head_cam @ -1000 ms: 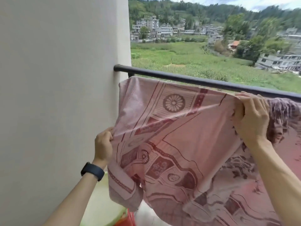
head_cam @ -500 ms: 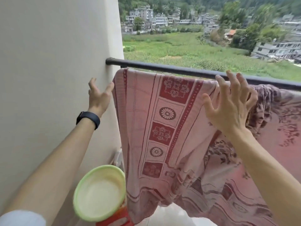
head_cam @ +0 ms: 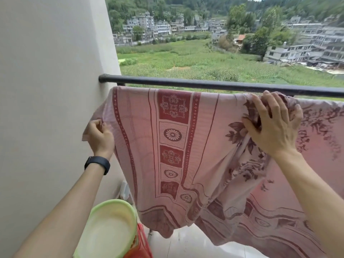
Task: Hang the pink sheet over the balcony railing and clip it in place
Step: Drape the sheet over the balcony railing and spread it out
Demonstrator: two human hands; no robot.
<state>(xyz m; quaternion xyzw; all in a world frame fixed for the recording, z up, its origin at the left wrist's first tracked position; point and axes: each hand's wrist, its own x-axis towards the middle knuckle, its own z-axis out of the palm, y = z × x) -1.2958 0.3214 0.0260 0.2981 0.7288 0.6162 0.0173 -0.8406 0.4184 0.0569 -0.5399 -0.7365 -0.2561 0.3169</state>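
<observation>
The pink sheet [head_cam: 186, 146], patterned with dark red squares and flowers, hangs just below the black balcony railing [head_cam: 204, 85], its lower hem loose above the floor. My left hand [head_cam: 100, 135] pinches the sheet's left edge close to the wall, a black band on its wrist. My right hand [head_cam: 273, 123] grips a bunched fold of the sheet near its top, right under the rail. No clip is in view.
A pale wall [head_cam: 52, 90] closes off the left side and meets the rail's end. A light green basin [head_cam: 109, 229] rests on a red crate [head_cam: 139, 246] at the bottom left. White floor tiles [head_cam: 186, 244] show beneath the sheet. Fields and buildings lie beyond.
Half a second ago both hands were off the sheet with fingers spread. Now the left hand has dropped and caught the left edge, and the right has closed on the bunched top.
</observation>
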